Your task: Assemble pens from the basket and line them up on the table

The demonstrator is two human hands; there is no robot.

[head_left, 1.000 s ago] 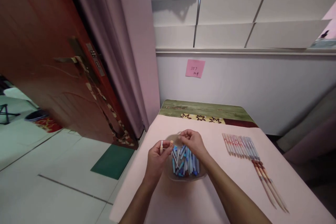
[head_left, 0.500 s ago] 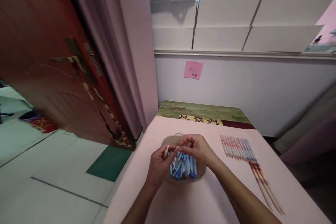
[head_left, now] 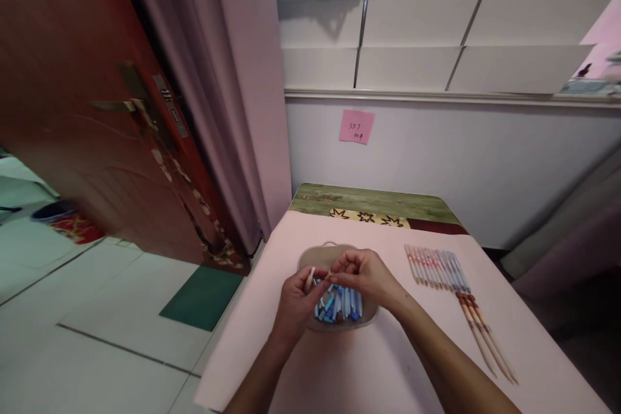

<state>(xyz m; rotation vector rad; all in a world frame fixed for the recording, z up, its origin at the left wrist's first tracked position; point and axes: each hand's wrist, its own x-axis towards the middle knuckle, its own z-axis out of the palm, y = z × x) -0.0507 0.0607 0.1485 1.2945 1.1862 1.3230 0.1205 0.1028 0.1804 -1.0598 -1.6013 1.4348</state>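
Over a beige plastic tub (head_left: pixel 306 257), my two hands meet with the fingertips almost touching. My left hand (head_left: pixel 291 304) is closed around a pale pen part (head_left: pixel 310 277), whose white end sticks up above the index finger. Thumb and fingers of my right hand (head_left: pixel 367 277) pinch a small tan piece (head_left: pixel 330 275), which the left fingertips also touch; its exact kind is too small to tell. Below the hands, the tub holds blue pen parts (head_left: pixel 347 303), both long barrels and short caps. My fingers hide part of them.
To the right on the pink tabletop (head_left: pixel 388 362) lie a row of slim pens (head_left: pixel 436 267) and three beige pens (head_left: pixel 485 336) with brown ends. A pink note (head_left: pixel 356 127) is stuck to the wall. A wooden door (head_left: pixel 97 162) stands at left.
The view has shifted slightly, so the tub and pens sit a little higher in the picture. Both hands keep their pinch over the tub, with only slight finger movement.
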